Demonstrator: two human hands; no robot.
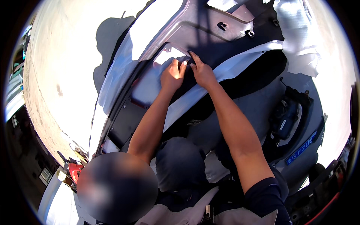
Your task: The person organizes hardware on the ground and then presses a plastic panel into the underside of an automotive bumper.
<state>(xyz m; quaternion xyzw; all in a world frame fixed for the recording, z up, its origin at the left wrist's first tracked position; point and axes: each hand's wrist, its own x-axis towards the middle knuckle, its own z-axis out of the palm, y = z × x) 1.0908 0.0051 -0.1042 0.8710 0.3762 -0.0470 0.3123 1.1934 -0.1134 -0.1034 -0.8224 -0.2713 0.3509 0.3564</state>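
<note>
A pinkish-grey vehicle panel [198, 33], probably a door, lies ahead of me with cutouts and a dark inner edge. My left hand [172, 77] is at the lower edge of its upper part, fingers curled in and thumb raised; what it pinches, if anything, is hidden. Close beside it, my right hand [203, 74] stretches its index finger along the dark edge, with the thumb apart from it. Both hands' fingertips nearly meet there. White sheeting [234, 69] runs as a strip below my right hand.
Long dark trim [127, 90] borders the panel on the left. At right sits a black bumper-like part [305, 116] with a blue plate [301, 148]. Crumpled translucent sheeting [300, 37] lies at the far right. A red object [75, 171] is at lower left, near a blurred round shape [117, 187].
</note>
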